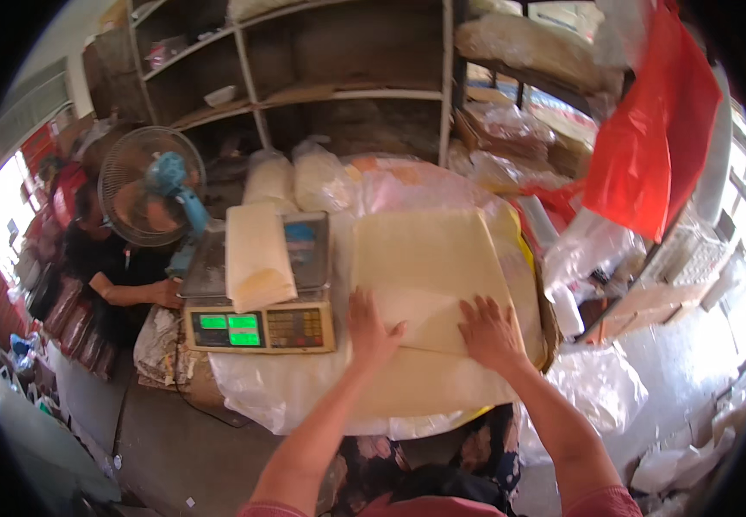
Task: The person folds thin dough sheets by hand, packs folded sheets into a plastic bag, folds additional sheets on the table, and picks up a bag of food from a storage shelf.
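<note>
A large, pale yellow sheet stack (424,258), of paper or a thin film, lies before me on a plastic-covered table. Part of it is folded over, with an edge running between my hands. My left hand (373,326) rests flat on its left side, thumb apart from the fingers. Spread fingers of my right hand (490,329) press on its right side. Neither hand grips anything. Left of the stack, a folded cream bundle (259,255) lies across the tray of a digital weighing scale (259,328) with a lit green display.
A table fan (153,187) stands at the left beside a seated person (124,271), whose hand is near the scale. Filled clear bags (321,178) stand behind it. A red plastic bag (657,129) hangs at the right. Shelves (347,95) rise behind the table.
</note>
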The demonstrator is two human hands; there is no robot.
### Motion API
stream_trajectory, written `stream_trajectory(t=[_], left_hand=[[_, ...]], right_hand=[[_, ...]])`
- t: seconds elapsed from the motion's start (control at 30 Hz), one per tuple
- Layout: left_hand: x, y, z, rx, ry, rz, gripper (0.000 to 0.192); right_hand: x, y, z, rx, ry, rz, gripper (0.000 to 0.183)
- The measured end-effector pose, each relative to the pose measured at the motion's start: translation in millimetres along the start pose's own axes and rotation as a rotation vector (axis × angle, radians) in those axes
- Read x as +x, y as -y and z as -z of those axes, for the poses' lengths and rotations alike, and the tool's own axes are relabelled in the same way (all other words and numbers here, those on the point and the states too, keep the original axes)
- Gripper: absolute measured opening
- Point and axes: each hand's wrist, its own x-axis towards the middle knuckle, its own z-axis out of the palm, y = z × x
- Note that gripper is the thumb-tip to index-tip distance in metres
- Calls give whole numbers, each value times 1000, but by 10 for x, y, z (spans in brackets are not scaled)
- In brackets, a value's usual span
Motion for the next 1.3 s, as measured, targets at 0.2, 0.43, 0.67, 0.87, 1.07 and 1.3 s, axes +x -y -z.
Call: stream_trajectory(t=[0.2,0.43,0.67,0.87,1.07,1.3], left_hand=[[-418,-191,229,-1121,135,407,90],[744,221,2088,-732,-301,206,75],[1242,1249,2363,-343,-39,468,50],[1007,1249,1698,570,31,137,49],[895,1146,1807,620,18,183,51],[193,117,1669,182,-517,-350,54]], right_hand=[[-667,501,123,229,47,159,51],[-795,296,-4,368,66,229,51],[-737,348,-16,276,46,254,48],[-691,547,36,353,98,312,29],[-664,1098,15,316,145,628,13],[-551,1160,-69,389,105,659,8]])
